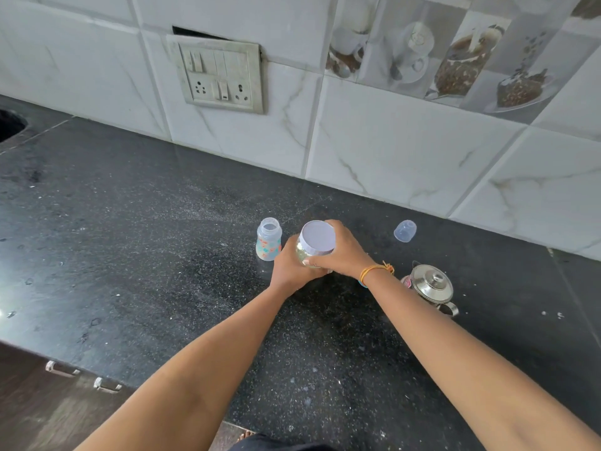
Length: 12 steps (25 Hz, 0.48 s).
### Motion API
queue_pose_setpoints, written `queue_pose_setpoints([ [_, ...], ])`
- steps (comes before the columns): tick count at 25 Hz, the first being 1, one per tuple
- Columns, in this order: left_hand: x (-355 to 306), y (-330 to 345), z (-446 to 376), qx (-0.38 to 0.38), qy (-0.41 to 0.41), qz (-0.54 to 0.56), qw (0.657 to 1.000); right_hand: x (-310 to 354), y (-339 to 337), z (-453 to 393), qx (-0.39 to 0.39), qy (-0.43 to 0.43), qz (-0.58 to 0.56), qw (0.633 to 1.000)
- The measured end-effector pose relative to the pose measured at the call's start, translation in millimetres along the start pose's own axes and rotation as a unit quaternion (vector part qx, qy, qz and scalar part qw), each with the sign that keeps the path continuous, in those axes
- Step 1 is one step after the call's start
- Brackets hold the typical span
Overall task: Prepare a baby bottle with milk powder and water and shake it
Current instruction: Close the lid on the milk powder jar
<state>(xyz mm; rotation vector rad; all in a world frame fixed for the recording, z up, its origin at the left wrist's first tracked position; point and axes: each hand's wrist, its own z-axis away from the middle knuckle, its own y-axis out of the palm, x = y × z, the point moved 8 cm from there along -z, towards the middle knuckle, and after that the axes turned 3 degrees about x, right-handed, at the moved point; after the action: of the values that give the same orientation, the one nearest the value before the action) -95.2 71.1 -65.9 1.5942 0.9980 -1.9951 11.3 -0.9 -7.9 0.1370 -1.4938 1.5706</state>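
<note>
A small baby bottle (269, 239) with a coloured print stands open, without its top, on the black counter (130, 242). Just right of it is a clear jar with a white lid (317, 238), holding pale powder. My left hand (287, 266) grips the jar's body from the left and below. My right hand (341, 252) curls round its upper part just under the lid. The bottle's clear cap (405, 231) lies farther right, near the wall.
A lidded steel pot (432, 284) with a handle stands by my right wrist. A tiled wall with a switchboard (221, 78) rises behind the counter. Drawer handles (107, 385) show below the counter's front edge at the lower left.
</note>
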Motion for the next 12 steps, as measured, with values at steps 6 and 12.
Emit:
queue_pose_setpoints([
  [6, -35.4, 12.5, -28.8, 0.023, 0.016, -0.018, 0.999, -25.9, -29.4, -18.7, -0.108, 0.072, -0.182, 0.975],
  [12, -70.8, 35.0, -97.2, 0.052, 0.024, -0.015, 0.998, -37.2, -89.1, -64.9, -0.146, 0.07, -0.225, 0.961],
])
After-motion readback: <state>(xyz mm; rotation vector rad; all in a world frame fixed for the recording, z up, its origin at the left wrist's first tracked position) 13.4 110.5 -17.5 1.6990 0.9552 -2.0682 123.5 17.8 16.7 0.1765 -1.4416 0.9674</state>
